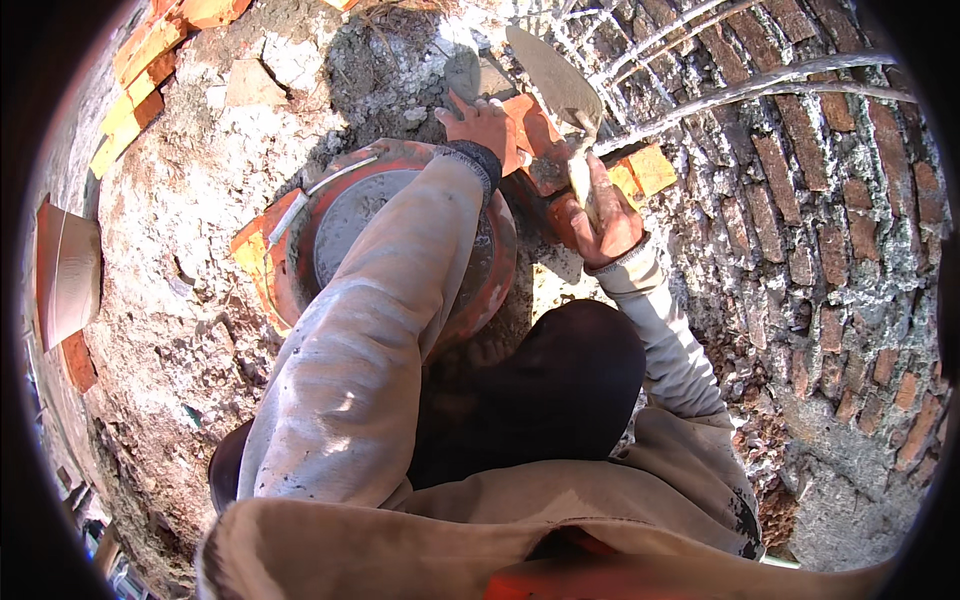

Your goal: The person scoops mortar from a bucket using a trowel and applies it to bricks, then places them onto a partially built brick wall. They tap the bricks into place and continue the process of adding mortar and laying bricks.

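Observation:
My left hand lies over an orange brick, its fingers spread across the top and its thumb on the near side. Beside it, my right hand is closed round the handle of a pointed trowel, whose grey blade points away and to the left. More bricks sit just below the held one, between my two hands. Under my left forearm stands a round reddish basin with wet grey mortar inside. My left sleeve hides part of it.
At right rises an old brick wall with pale joints, and thin branches cross it. Broken orange tiles are stacked at far left, above a terracotta pot. A white stick-like tool rests on the basin's left rim. The ground is rough and crumbly.

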Action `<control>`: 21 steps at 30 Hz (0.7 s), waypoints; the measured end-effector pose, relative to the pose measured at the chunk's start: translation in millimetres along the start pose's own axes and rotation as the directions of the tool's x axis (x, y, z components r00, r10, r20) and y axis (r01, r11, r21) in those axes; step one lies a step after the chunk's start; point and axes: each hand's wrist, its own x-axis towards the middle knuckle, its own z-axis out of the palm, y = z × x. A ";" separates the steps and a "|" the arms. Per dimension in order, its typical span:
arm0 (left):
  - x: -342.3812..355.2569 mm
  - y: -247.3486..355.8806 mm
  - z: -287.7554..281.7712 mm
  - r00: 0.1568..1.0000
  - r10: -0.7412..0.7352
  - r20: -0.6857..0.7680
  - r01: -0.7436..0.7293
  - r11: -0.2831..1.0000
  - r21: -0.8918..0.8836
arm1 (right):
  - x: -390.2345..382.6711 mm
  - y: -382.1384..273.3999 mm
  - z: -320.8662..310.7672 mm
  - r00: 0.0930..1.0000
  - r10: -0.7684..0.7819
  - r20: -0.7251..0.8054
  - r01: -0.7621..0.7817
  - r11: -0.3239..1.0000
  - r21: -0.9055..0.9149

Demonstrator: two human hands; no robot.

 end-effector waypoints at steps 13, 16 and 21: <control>24.3 -60.7 -75.1 0.994 0.099 -0.047 -0.109 0.941 -0.321 | 23.0 -40.4 -63.1 0.988 0.023 0.151 -0.045 0.989 0.144; 23.8 -158.4 -124.4 0.964 -0.041 -0.262 -0.031 0.964 -0.263 | 25.0 -69.1 -97.4 0.902 0.269 0.339 -0.357 0.904 0.233; -0.1 -291.5 -173.4 0.910 -0.207 -0.359 0.202 0.978 -0.054 | 37.4 -98.3 -111.2 0.966 0.065 0.251 -0.166 0.899 0.405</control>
